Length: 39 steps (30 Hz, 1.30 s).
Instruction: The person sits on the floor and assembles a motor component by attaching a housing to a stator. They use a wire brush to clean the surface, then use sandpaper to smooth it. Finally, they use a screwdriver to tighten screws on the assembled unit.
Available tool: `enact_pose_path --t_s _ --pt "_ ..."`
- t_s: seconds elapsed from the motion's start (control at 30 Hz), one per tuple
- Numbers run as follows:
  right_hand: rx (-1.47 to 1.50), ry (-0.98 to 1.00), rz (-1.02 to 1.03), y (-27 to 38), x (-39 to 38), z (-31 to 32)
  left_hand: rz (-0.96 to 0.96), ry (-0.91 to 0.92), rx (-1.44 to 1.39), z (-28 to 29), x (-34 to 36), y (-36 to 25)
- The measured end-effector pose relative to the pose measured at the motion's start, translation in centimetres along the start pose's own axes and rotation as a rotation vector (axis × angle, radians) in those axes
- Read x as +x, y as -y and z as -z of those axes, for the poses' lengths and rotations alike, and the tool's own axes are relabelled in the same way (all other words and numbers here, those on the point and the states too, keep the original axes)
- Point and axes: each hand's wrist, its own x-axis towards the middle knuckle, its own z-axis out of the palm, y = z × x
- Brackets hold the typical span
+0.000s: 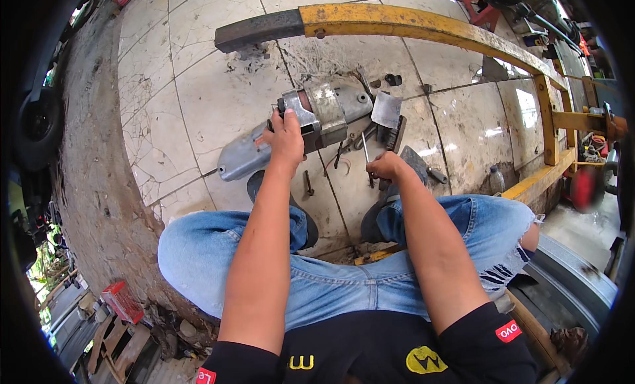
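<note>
A long grey metal machine housing (246, 152) with rounded ends lies slantwise on the tiles before me. My left hand (286, 138) is closed over the near side of its middle, fingers against a dark part there. A wider ribbed metal collar (324, 103) forms the middle of the housing. Just to the right, my right hand (387, 166) is closed around a slim metal rod-like tool (365, 146), its shaft pointing away from me. The fist hides part of this tool, so its exact kind is unclear. A bolt (309, 183) stands between my hands.
A yellow steel frame (423, 28) with a dark end arches across the far side and down the right. Near my right hand lie a flat metal plate (386, 109), a dark spring-like part (397, 134) and loose wires. A small bottle (497, 179) stands by the frame.
</note>
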Motion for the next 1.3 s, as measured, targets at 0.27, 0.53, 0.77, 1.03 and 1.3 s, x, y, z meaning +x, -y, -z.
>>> enact_pose_path --t_s 0.27,0.53,0.77,1.03,1.3 --pt "-0.108 -0.483 -0.189 -2.4 0.7 0.1 0.025 0.007 -0.034 0.3 0.1 0.4" --pt "-0.102 -0.462 -0.228 -3.8 3.1 -0.4 -0.038 -0.020 0.016 0.1 0.7 1.6" --pt "0.094 -0.699 -0.221 -2.0 -0.8 1.2 -0.073 -0.045 -0.034 -0.1 1.5 2.5" --pt "0.150 -0.773 0.280 7.3 -9.6 4.9 -0.063 -0.094 -0.021 -0.9 2.1 2.5" --pt "-0.172 -0.542 0.755 7.7 -16.6 -2.5 -0.055 -0.071 -0.075 -1.1 1.2 1.5"
